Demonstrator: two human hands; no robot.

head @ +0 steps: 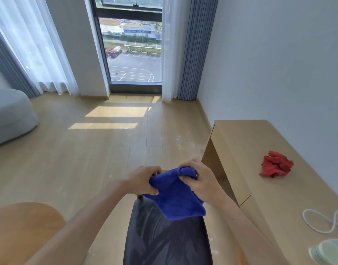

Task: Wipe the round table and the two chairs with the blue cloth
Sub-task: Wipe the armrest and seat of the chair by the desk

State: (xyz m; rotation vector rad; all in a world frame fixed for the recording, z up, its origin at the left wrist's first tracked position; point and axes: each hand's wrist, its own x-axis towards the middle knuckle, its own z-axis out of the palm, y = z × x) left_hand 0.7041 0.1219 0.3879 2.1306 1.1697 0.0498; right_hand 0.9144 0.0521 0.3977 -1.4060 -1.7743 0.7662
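Observation:
Both of my hands hold the blue cloth [176, 196] up in front of me. My left hand [143, 181] grips its left top corner and my right hand [199, 180] pinches its right top corner. The cloth hangs folded over a chair with a dark padded seat [164, 240], which stands right below my arms. The wooden round table [24, 224] shows its curved edge at the lower left. Only this one chair is in view.
A long wooden desk [260, 169] runs along the right wall with a crumpled red cloth [276, 166], a white cord [317, 221] and a pale object [330, 252] on it. A grey sofa [9, 115] sits far left. Wooden floor stretches toward the window.

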